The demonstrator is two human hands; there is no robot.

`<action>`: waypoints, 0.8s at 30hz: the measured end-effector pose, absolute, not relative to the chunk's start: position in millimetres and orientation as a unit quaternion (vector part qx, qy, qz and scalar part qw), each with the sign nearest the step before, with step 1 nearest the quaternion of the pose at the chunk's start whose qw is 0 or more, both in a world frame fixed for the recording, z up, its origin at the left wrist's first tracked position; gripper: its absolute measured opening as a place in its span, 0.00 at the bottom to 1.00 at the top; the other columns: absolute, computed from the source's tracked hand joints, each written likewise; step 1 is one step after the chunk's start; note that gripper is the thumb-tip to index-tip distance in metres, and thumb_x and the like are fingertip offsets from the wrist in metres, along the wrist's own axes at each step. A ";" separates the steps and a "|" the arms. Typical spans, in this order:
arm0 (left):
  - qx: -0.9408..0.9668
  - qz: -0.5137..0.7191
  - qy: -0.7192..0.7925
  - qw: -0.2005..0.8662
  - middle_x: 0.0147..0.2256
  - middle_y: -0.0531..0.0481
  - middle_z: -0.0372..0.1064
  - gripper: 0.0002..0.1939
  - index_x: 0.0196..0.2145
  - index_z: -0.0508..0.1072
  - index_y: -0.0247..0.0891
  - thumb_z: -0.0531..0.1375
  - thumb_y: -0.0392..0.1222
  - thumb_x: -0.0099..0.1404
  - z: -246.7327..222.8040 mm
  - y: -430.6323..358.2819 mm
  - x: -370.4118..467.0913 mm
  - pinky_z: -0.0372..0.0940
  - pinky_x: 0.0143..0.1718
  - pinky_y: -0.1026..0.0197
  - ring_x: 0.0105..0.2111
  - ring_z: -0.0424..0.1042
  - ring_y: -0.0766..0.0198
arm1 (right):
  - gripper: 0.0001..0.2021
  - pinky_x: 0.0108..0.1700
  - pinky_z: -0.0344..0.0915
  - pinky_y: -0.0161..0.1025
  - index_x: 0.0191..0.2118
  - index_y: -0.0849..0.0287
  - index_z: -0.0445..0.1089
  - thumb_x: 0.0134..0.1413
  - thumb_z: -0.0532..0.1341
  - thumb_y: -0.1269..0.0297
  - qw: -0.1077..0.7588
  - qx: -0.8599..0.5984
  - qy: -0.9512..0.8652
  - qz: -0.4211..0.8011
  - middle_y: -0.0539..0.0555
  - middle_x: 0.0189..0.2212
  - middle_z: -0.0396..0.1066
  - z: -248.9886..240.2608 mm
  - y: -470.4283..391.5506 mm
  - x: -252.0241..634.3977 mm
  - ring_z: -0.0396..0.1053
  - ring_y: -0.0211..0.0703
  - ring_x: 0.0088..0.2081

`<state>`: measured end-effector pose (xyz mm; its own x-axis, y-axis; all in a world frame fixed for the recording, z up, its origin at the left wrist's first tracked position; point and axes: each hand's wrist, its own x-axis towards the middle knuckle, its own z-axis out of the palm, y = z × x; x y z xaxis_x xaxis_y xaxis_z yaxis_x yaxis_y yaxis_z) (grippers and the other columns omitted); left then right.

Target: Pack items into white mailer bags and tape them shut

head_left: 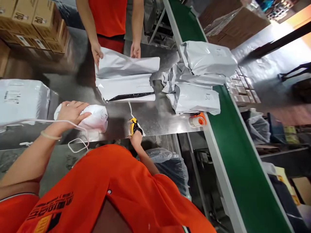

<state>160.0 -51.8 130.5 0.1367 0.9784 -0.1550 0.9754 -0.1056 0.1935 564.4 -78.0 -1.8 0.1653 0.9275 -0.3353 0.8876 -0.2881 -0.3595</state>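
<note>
1. as i look down through the head camera from my remote post, stacked cardboard boxes [40, 19] appear at upper left, on the far side of the metal table [167, 119]; a large white parcel [21, 100] with a printed label lies nearer, at the left edge.
2. the left hand [71, 113] rests over a small white parcel [98, 116], fingers extended and thumb spread away from them; a white cord [36, 120] crosses near the wrist, which wears a pale band [51, 136].
3. at centre, beyond the table's near edge, a co-worker's hands [97, 54] hold white wrapping [128, 66] in two broad panels, the nearer bearing a black strip [131, 96]; whether it is one bag or two, i cannot tell.
4. the right hand [136, 137] is closed around a yellow-and-black tool [133, 126] at the near edge, from which a white strand [130, 109] leads towards the wrapping; the exact placing of its fingers i cannot tell.
5. to the right, several white parcels [206, 60] overlap, partly above the green conveyor belt [243, 155]; an orange-and-white roll [194, 121] lies just beside them.
</note>
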 end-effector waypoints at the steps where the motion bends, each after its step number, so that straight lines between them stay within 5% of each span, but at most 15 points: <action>1: 0.749 0.011 0.650 0.131 0.72 0.36 0.80 0.32 0.74 0.81 0.41 0.52 0.58 0.87 129.9 -49.0 160.6 0.61 0.73 0.37 0.68 0.75 0.38 | 0.15 0.61 0.73 0.52 0.39 0.56 0.73 0.55 0.79 0.73 0.038 -0.761 -0.597 0.252 0.63 0.42 0.82 -4.5 -83.7 569.3 0.78 0.61 0.51; 6: 0.755 0.040 0.631 0.172 0.67 0.39 0.83 0.29 0.72 0.82 0.37 0.59 0.57 0.86 131.0 -40.3 164.9 0.58 0.74 0.41 0.63 0.75 0.44 | 0.16 0.48 0.75 0.48 0.29 0.48 0.65 0.58 0.74 0.62 0.131 -0.691 -0.621 0.345 0.49 0.24 0.68 20.3 -86.2 590.8 0.75 0.53 0.36; 13: 0.739 0.064 0.642 0.191 0.63 0.39 0.85 0.24 0.69 0.86 0.40 0.65 0.51 0.84 132.7 -35.7 172.1 0.59 0.71 0.43 0.61 0.77 0.43 | 0.25 0.21 0.64 0.43 0.37 0.48 0.76 0.45 0.75 0.33 0.339 -0.485 -0.497 0.634 0.50 0.21 0.73 114.7 -40.6 568.3 0.66 0.46 0.19; 19: 0.707 0.125 0.660 0.223 0.52 0.42 0.86 0.11 0.53 0.88 0.34 0.69 0.37 0.76 132.8 -36.2 177.4 0.62 0.71 0.46 0.53 0.75 0.50 | 0.26 0.21 0.61 0.37 0.35 0.50 0.73 0.42 0.80 0.38 0.301 -0.364 -0.550 0.688 0.45 0.20 0.69 145.3 -1.5 478.2 0.63 0.39 0.18; 24: 0.667 0.202 0.667 0.265 0.43 0.44 0.82 0.04 0.41 0.84 0.36 0.68 0.32 0.70 134.7 -37.0 187.8 0.66 0.68 0.48 0.50 0.74 0.50 | 0.21 0.25 0.64 0.39 0.34 0.50 0.76 0.50 0.75 0.39 0.243 -0.395 -0.600 0.652 0.46 0.21 0.69 141.3 -1.1 452.6 0.63 0.40 0.21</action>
